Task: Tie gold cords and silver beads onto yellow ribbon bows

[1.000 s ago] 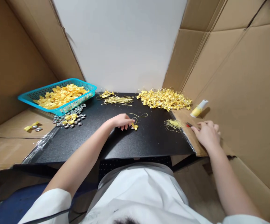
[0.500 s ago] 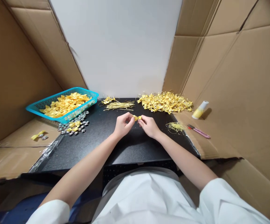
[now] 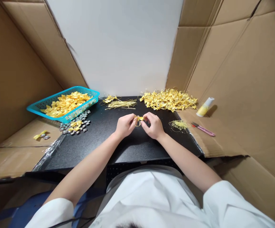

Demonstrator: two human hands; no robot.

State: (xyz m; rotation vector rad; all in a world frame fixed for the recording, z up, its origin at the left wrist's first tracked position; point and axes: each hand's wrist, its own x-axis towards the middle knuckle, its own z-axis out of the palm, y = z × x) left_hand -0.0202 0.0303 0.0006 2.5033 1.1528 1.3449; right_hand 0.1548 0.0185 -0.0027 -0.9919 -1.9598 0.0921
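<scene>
Between my two hands, above the middle of the black table (image 3: pixel 99 142), is a small yellow ribbon bow (image 3: pixel 140 118). My left hand (image 3: pixel 126 126) pinches its left side, where a thin loop of yellow cord hangs below the fingers. From the right, my right hand (image 3: pixel 153 125) has thumb and fingers closed at the bow's other side. The fingertips partly cover the bow. Straight beyond my hands lies a bundle of yellow cords (image 3: pixel 121 104), with a few finished-looking bows (image 3: pixel 110 99) at its left end.
A turquoise basket (image 3: pixel 30 108) of yellow bows stands at left, silver beads (image 3: pixel 63 127) beside it. Loose bows (image 3: pixel 169 99) are heaped at back right. Thread scraps (image 3: pixel 179 125), a pink-handled cutter (image 3: pixel 205 129) and a yellow spool (image 3: pixel 203 109) lie right. Cardboard walls (image 3: pixel 241 79) flank the table.
The bow has turned in my fingers, and a loop of cord now shows below it. My right-hand fingers have shifted their hold. The view has tilted slightly.
</scene>
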